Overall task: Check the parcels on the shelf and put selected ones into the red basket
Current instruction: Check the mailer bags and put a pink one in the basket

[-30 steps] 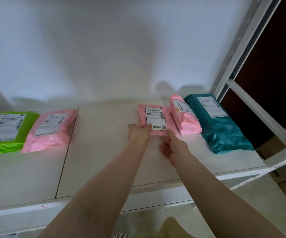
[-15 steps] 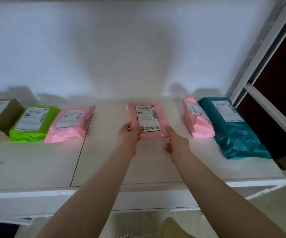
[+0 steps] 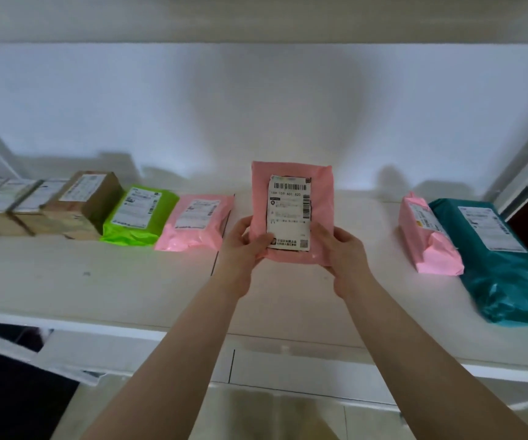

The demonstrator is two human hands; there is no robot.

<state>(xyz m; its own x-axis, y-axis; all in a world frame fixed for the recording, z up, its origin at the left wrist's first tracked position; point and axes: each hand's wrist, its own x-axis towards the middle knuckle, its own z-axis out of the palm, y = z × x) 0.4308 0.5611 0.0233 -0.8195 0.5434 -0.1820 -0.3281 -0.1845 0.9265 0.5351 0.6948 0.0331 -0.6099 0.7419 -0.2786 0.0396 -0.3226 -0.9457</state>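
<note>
Both hands, left [image 3: 246, 241] and right [image 3: 340, 246], pinch a pink parcel [image 3: 291, 214] by its lower corners, tilted up above the shelf [image 3: 97, 281] with its label [image 3: 289, 212] facing the camera. This looks like the checking step; next comes a choice: back on the shelf, or into the red basket, which is not in view

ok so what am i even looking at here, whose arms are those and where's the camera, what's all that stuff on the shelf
The camera sits on a person's head, looking forward and down, so the two bare arms are their own. There is no robot. The left hand and right hand hold a pink parcel up by its lower edge, its label facing the camera. On the white shelf lie other parcels: to the left brown boxes, a green bag and a pink bag; to the right another pink bag and a teal bag. No red basket is in view.
</note>
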